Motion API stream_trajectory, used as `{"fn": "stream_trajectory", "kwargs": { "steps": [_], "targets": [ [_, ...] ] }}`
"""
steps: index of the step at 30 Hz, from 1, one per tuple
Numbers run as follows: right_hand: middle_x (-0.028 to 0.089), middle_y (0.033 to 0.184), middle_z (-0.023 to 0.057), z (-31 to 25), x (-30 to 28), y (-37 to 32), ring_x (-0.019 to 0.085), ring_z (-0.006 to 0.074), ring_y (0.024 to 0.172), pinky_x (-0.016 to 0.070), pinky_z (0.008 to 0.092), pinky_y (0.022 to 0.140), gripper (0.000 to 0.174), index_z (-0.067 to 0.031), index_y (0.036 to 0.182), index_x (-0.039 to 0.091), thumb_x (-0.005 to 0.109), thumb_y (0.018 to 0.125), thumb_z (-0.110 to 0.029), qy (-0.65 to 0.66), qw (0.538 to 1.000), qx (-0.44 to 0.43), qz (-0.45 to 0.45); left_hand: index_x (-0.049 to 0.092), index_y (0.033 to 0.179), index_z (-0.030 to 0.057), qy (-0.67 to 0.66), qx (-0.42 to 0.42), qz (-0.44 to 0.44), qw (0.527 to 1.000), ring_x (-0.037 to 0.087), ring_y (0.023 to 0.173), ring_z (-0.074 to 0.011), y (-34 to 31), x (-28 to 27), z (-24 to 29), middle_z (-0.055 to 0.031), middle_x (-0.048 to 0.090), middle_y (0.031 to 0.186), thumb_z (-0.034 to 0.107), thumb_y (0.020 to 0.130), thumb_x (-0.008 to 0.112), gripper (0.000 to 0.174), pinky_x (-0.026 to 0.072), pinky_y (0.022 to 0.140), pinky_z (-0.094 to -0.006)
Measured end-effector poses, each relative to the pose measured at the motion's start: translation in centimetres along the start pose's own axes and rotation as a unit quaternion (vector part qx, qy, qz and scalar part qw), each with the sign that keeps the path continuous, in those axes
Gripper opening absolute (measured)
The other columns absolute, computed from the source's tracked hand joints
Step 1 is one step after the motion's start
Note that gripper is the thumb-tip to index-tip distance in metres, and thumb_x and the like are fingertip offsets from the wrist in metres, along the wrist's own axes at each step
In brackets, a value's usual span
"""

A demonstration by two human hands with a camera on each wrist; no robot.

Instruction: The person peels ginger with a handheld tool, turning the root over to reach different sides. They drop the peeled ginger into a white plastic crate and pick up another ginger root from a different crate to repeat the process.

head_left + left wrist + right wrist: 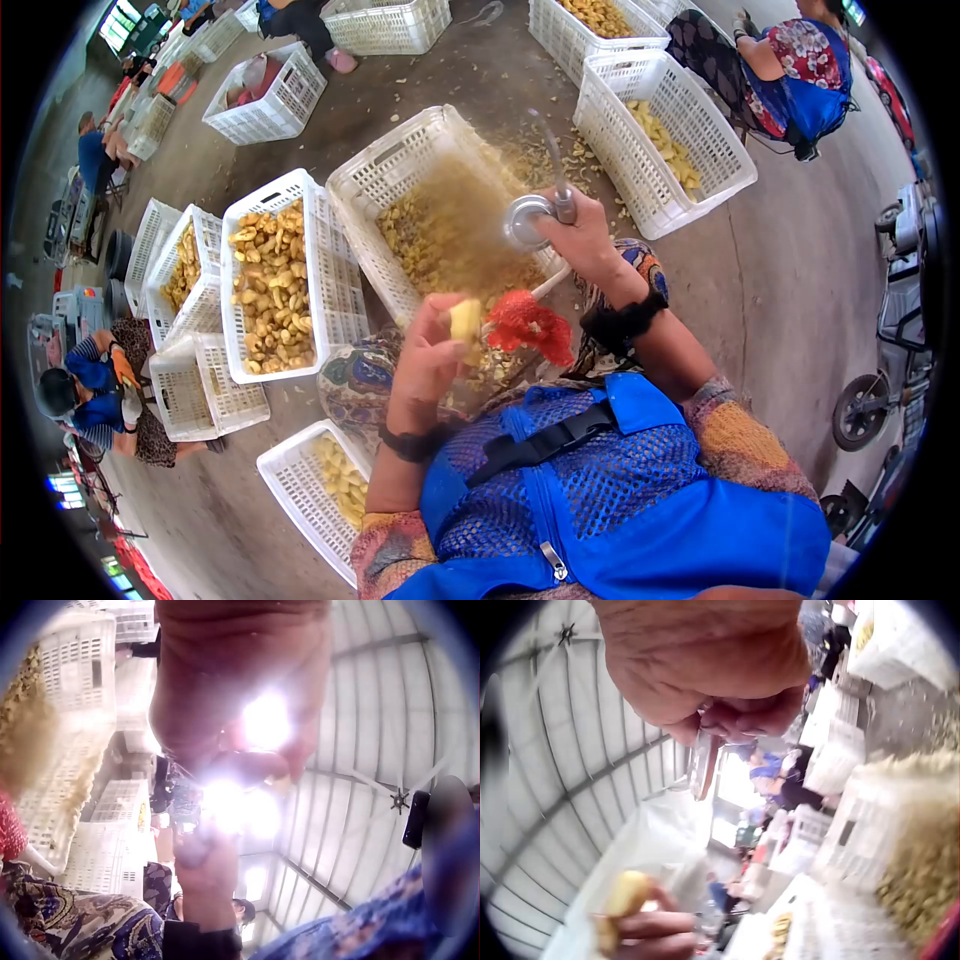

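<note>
- Crate (360,190): mid-view; a brown blur hides part of its contents from me
- Right hand (590,242): grips the metal tool (528,222); its working edge I can't make out
- Left hand (424,352): pinches the yellow piece (465,322) near the crate; glare swamps the left wrist view
- Yellow piece: I judge it light, stiff, maybe slippery, snappable; best held round the middle

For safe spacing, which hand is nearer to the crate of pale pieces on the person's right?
Right. The right hand, holding a tool, is left of the near end of the crate; the left hand, pinching a pale piece, is farther left.
</note>
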State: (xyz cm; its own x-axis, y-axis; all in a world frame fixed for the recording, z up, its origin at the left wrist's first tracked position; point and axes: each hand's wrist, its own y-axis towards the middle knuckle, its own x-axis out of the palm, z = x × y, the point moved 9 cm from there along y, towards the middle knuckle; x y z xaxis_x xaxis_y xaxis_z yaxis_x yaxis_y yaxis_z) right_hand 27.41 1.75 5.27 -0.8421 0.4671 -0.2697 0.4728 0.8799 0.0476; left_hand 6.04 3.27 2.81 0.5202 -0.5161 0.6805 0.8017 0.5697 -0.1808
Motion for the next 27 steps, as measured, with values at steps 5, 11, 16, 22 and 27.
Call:
{"fn": "stream_trajectory", "kwargs": {
  "steps": [5, 11, 16, 22, 27],
  "targets": [
    [0.066, 0.081, 0.0099, -2.1, 3.8, -2.5, 0.063, 0.0154, 0.074, 0.0509, 0.0286, 0.067, 0.029, -0.0044, 0.094, 0.059, 0.073, 0.075, -0.022, -0.023, 0.995, -0.042, -0.086, 0.052, 0.118, 0.0054, 0.146, 0.001, 0.049, 0.988, 0.057, 0.064, -0.0128, 0.8, -1.0, -0.5, -0.0088, 0.061, 0.091, -0.001, 0.069, 0.062, 0.051, 0.0431, 0.049, -0.0208],
    [0.066, 0.083, 0.0137, -0.2, 3.8, -2.5, 0.065, 0.0241, 0.073, 0.0511, 0.0355, 0.066, 0.036, -0.0027, 0.095, 0.059, 0.072, 0.075, -0.030, -0.019, 0.997, -0.045, -0.060, 0.053, 0.116, 0.0025, 0.084, -0.012, 0.076, 0.993, 0.054, 0.056, -0.0113, 0.9, -1.1, -0.5, -0.0084, 0.061, 0.089, -0.001, 0.069, 0.061, 0.047, 0.0403, 0.043, -0.0195],
    [0.066, 0.086, 0.0143, -0.3, 1.0, -1.0, 0.065, 0.0194, 0.077, 0.0520, 0.0314, 0.064, 0.027, -0.0008, 0.095, 0.059, 0.070, 0.078, -0.017, 0.085, 0.995, 0.049, -0.008, 0.051, 0.115, 0.0014, 0.006, 0.010, 0.060, 0.998, 0.062, 0.067, -0.0160, 0.3, -1.8, 0.1, -0.0111, 0.062, 0.093, 0.001, 0.072, 0.062, 0.045, 0.0479, 0.048, -0.0215],
    [0.067, 0.085, 0.0077, -1.2, 2.9, -2.7, 0.064, 0.0146, 0.074, 0.0533, 0.0270, 0.063, 0.023, -0.0008, 0.096, 0.059, 0.070, 0.078, -0.010, 0.080, 0.996, -0.039, -0.019, 0.048, 0.124, 0.0001, -0.071, 0.004, 0.020, 0.997, 0.063, 0.085, -0.0209, 0.7, -2.1, -0.6, -0.0132, 0.060, 0.101, 0.001, 0.072, 0.063, 0.054, 0.0534, 0.066, -0.0268],
    [0.065, 0.082, 0.0059, 1.3, 2.0, -2.3, 0.059, 0.0117, 0.073, 0.0487, 0.0280, 0.065, 0.022, -0.0055, 0.095, 0.060, 0.069, 0.077, -0.011, 0.055, 0.995, -0.078, 0.007, 0.043, 0.129, 0.0001, -0.154, 0.001, 0.027, 0.988, 0.061, 0.092, -0.0246, 1.6, -2.7, -1.5, -0.0130, 0.058, 0.108, 0.003, 0.075, 0.059, 0.057, 0.0528, 0.073, -0.0292]
  ]
}}
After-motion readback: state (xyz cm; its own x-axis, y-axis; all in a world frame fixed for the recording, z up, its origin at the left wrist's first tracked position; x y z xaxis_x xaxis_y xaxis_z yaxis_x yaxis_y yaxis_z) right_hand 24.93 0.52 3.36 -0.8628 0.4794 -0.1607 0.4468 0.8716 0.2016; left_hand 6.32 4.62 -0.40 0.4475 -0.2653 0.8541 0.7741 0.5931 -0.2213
